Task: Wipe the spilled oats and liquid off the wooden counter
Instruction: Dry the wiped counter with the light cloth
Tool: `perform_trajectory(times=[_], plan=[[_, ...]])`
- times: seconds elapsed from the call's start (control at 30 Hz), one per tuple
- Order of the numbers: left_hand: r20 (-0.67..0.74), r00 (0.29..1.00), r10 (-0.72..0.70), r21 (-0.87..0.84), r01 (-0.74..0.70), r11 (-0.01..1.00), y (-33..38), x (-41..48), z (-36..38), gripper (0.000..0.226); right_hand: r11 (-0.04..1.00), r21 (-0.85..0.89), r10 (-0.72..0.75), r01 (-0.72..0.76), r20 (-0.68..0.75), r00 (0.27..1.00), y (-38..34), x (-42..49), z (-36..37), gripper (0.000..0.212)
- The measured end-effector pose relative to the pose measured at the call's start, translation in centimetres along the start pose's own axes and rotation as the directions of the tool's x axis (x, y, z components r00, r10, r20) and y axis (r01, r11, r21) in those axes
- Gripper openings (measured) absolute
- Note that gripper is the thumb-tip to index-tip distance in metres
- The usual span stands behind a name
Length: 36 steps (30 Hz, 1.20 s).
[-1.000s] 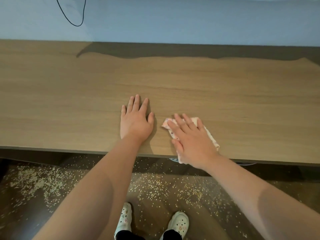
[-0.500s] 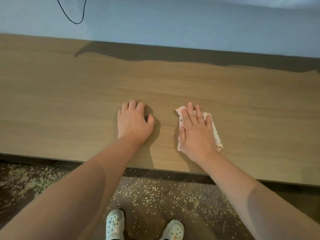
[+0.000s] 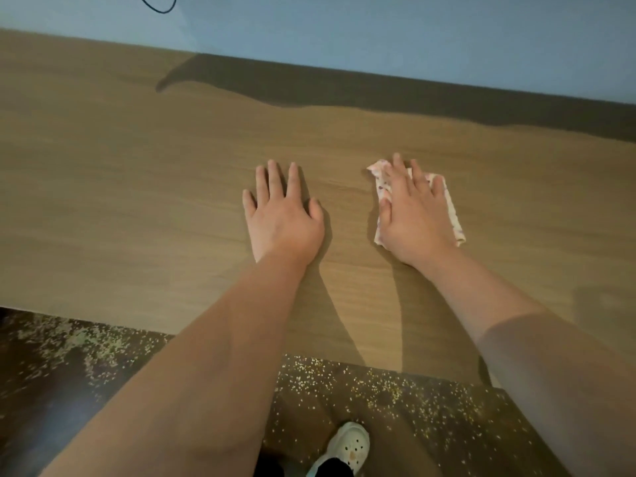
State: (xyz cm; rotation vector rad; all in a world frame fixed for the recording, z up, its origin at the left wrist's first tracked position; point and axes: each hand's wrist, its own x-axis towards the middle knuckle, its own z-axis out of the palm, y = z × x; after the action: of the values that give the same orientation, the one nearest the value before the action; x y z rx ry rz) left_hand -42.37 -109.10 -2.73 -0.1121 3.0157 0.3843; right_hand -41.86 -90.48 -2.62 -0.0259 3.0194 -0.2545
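Observation:
A long wooden counter (image 3: 137,187) runs across the view. My right hand (image 3: 413,215) lies flat with straight fingers on a small folded cloth (image 3: 453,218), white with a pink pattern, and presses it onto the counter right of centre. My left hand (image 3: 282,218) rests palm down on the bare wood a hand's width to the left, fingers stretched out, holding nothing. No oats or liquid show on the counter surface around the hands.
Scattered oats (image 3: 395,390) cover the dark floor below the counter's front edge, with a denser patch of oats at the left (image 3: 69,342). A white clog on my foot (image 3: 347,445) stands among them. A blue wall (image 3: 378,32) backs the counter; a black cable (image 3: 158,6) hangs at the top left.
My right hand has pushed the cloth away from the front edge, farther onto the counter and to the right. My left hand's fingers curled briefly and are flat again.

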Motion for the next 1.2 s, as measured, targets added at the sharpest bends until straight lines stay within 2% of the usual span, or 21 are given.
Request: perform_trajectory(times=[0.3,0.4,0.5,0.57,0.67,0.77,0.87,0.97,1.07,1.13,1.2], plan=[[0.019,1.000,-0.006,0.014,0.006,1.000,0.0,0.1,0.0,0.064,0.994,-0.028,-0.107,0.107,-0.004,0.994,-6.5,14.5,-0.6,0.056],[0.035,0.999,-0.006,0.019,0.006,1.000,0.0,0.2,-0.1,0.065,0.994,-0.021,-0.110,0.110,0.011,0.994,-8.0,17.0,-0.9,0.056],[0.046,0.999,-0.005,0.014,0.004,1.000,-0.1,0.2,-0.1,0.065,0.988,-0.055,-0.144,0.141,-0.042,0.989,-7.4,17.0,-1.1,0.057],[0.047,0.999,-0.012,0.006,0.012,1.000,0.0,0.1,-0.2,0.065,0.991,-0.112,-0.085,0.074,-0.092,0.992,-5.7,16.5,-1.2,0.058],[0.068,0.998,-0.011,0.014,0.010,1.000,0.1,0.1,-0.4,0.065,0.985,-0.130,0.092,-0.113,-0.155,0.984,-2.1,15.8,-1.7,0.057],[0.083,0.996,-0.013,0.016,0.012,1.000,0.1,0.0,-0.5,0.065,0.978,-0.107,0.156,-0.178,-0.188,0.970,0.2,14.9,-1.8,0.055],[0.081,0.997,-0.011,0.010,0.010,1.000,0.1,0.0,-0.5,0.064,0.991,-0.047,0.117,-0.124,-0.127,0.985,-0.8,12.2,-1.0,0.056],[0.079,0.997,-0.011,0.007,0.010,1.000,0.1,0.0,-0.6,0.064,0.996,-0.018,-0.093,0.093,-0.004,0.996,-2.1,6.0,-0.4,0.058],[0.084,0.996,-0.012,0.004,0.012,1.000,0.1,0.0,-0.6,0.064,0.955,-0.044,-0.286,0.292,0.107,0.952,-0.8,-0.7,-0.1,0.059],[0.084,0.996,-0.018,0.007,0.017,1.000,0.1,0.0,-0.6,0.064,0.951,-0.089,-0.281,0.295,0.146,0.949,0.7,-1.9,-0.4,0.061],[0.089,0.996,-0.018,0.008,0.018,1.000,0.1,0.1,-0.6,0.064,0.976,-0.117,-0.170,0.183,0.116,0.979,1.2,0.1,-0.7,0.062]])
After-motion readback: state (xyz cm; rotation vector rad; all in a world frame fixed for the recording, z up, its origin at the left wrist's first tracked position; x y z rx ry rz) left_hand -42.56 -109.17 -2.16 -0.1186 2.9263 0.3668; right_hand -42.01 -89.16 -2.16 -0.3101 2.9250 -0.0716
